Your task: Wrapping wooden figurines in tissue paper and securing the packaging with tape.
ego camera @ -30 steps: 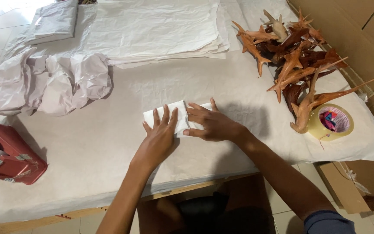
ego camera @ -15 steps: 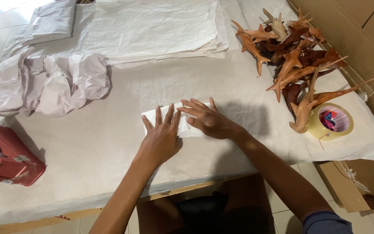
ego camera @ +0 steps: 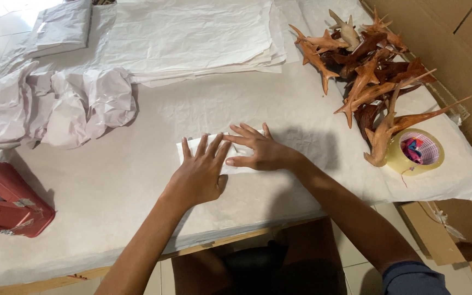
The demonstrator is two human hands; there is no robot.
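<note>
A small parcel wrapped in white paper [ego camera: 192, 146] lies on the paper-covered table [ego camera: 110, 186]. My left hand [ego camera: 199, 173] rests flat on its left part with the fingers spread. My right hand [ego camera: 258, 150] presses flat on its right part, fingers pointing left and touching the left hand's fingertips. Most of the parcel is hidden under both hands. What is inside it cannot be seen.
A heap of brown carved wooden figures [ego camera: 370, 71] lies at the right, with a roll of clear tape [ego camera: 416, 152] beside it. Crumpled white paper [ego camera: 55, 106] sits at the left, a stack of flat sheets [ego camera: 192, 38] at the back, a red box [ego camera: 4, 199] at the left edge. Cardboard boxes [ego camera: 449, 235] stand right.
Both hands have shifted slightly on the parcel, flattening it; the right hand's fingers now lie lower and closer over the paper. The parcel stays in place.
</note>
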